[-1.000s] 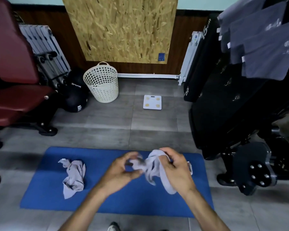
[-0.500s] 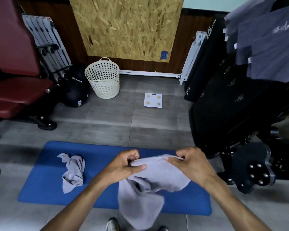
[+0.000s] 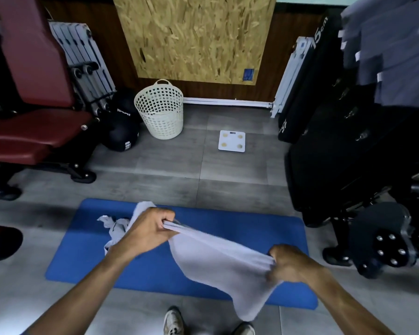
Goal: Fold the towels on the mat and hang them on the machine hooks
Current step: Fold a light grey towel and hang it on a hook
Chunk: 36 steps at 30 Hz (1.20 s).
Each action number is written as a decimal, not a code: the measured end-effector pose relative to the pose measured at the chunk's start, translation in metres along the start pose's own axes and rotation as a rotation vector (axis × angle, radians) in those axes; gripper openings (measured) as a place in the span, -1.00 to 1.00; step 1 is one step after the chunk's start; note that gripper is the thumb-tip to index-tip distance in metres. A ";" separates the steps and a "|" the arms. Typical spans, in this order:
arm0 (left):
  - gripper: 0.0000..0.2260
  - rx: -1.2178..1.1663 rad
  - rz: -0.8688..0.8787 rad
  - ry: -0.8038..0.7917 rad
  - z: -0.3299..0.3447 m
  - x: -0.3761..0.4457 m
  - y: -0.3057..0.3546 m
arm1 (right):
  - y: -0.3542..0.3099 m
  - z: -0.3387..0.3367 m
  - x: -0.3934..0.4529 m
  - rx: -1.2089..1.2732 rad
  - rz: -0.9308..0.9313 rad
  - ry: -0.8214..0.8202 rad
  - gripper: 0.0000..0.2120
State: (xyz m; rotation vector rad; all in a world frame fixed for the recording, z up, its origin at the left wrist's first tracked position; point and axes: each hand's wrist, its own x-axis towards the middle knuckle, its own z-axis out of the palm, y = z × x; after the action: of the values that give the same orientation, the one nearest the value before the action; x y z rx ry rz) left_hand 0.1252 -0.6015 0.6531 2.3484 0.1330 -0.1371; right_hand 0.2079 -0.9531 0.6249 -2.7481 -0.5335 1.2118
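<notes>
A light grey towel (image 3: 218,264) hangs stretched between my hands above the blue mat (image 3: 240,221). My left hand (image 3: 145,234) grips one top corner, and my right hand (image 3: 290,263) grips the other, lower and to the right. The towel's loose end droops toward my shoes. A second grey towel (image 3: 115,227) lies crumpled on the mat's left part, half hidden behind my left hand. Several dark grey towels (image 3: 394,54) hang on the black machine (image 3: 344,151) at the right.
A cream perforated basket (image 3: 159,110) and a white scale (image 3: 232,140) stand on the grey tile floor beyond the mat. A dark red bench (image 3: 29,134) and black balls (image 3: 122,134) are at the left. My shoes (image 3: 173,321) are at the bottom edge.
The bunched towel has been shaken open. My hands have moved apart, the left up and left, the right down and right, pulling the top edge taut.
</notes>
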 end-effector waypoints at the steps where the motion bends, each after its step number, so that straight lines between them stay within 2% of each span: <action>1: -0.69 -0.043 -0.036 0.016 -0.005 0.002 -0.004 | 0.006 0.004 0.002 0.148 -0.018 0.048 -0.74; 2: -0.63 -0.074 -0.064 0.004 -0.011 0.003 -0.009 | 0.009 0.008 0.003 0.310 -0.058 0.093 -0.76; 4: -0.59 -0.076 -0.102 -0.064 -0.024 0.005 -0.024 | 0.010 0.010 0.001 0.547 -0.167 0.184 -0.67; 6: -0.61 -0.044 -0.146 -0.106 -0.034 0.005 -0.044 | 0.012 0.007 -0.004 0.559 -0.263 0.227 -0.60; 10: -0.71 0.128 -0.245 -0.129 -0.040 -0.005 -0.078 | 0.034 0.026 -0.005 0.164 -0.173 0.129 -0.66; 12: -0.67 0.164 -0.210 -0.180 -0.032 -0.018 -0.096 | 0.053 0.050 -0.006 0.028 -0.053 0.054 -0.76; 13: -0.66 0.173 -0.186 -0.237 -0.024 -0.026 -0.105 | 0.061 0.060 -0.010 -0.050 -0.021 0.005 -0.75; 14: -0.67 0.182 -0.183 -0.308 -0.017 -0.034 -0.115 | 0.067 0.069 -0.017 -0.084 -0.051 0.033 -0.65; 15: -0.69 0.183 -0.176 -0.368 -0.010 -0.043 -0.123 | 0.071 0.077 -0.020 -0.141 -0.058 -0.014 -0.55; 16: -0.70 0.169 -0.170 -0.415 -0.005 -0.051 -0.132 | 0.074 0.082 -0.025 -0.141 -0.065 -0.051 -0.54; 17: -0.68 0.150 -0.154 -0.432 -0.002 -0.057 -0.138 | 0.075 0.085 -0.031 -0.130 -0.029 -0.128 -0.51; 19: -0.59 0.070 -0.150 -0.443 0.000 -0.066 -0.148 | 0.080 0.084 -0.034 -0.117 0.146 -0.211 -0.31; 23: -0.54 -0.072 -0.257 -0.486 -0.010 -0.067 -0.153 | 0.089 0.073 -0.031 -0.471 0.153 -0.259 -0.51; 24: -0.58 -0.082 -0.279 -0.501 -0.013 -0.064 -0.154 | 0.093 0.071 -0.028 -0.527 0.129 -0.230 -0.55; 26: -0.82 -0.043 -0.305 -0.530 -0.016 -0.056 -0.152 | 0.099 0.068 -0.019 -0.587 0.119 -0.185 -0.64; 27: -0.93 0.005 -0.304 -0.525 -0.016 -0.050 -0.154 | 0.104 0.067 -0.012 -0.562 0.113 -0.141 -0.69; 29: -0.96 0.165 -0.248 -0.432 -0.013 -0.040 -0.163 | 0.108 0.064 0.001 -0.462 0.114 0.013 -0.77; 30: -1.00 0.256 -0.233 -0.371 -0.011 -0.035 -0.166 | 0.112 0.062 0.009 -0.366 0.081 0.141 -0.74; 32: -0.95 0.444 -0.309 -0.235 -0.005 -0.025 -0.176 | 0.113 0.056 0.024 -0.098 -0.067 0.349 -0.63; 34: -0.85 0.426 -0.369 -0.120 -0.005 -0.016 -0.184 | 0.105 0.042 0.031 0.276 -0.168 0.403 -0.57; 36: -0.90 0.261 -0.399 -0.030 -0.008 -0.010 -0.180 | 0.099 0.028 0.035 0.587 -0.178 0.382 -0.58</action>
State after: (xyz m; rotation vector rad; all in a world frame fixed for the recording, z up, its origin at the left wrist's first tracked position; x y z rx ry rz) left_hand 0.0913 -0.4700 0.5339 2.5498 0.6010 -0.4047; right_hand 0.2371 -1.0353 0.5594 -2.2797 -0.3061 0.6407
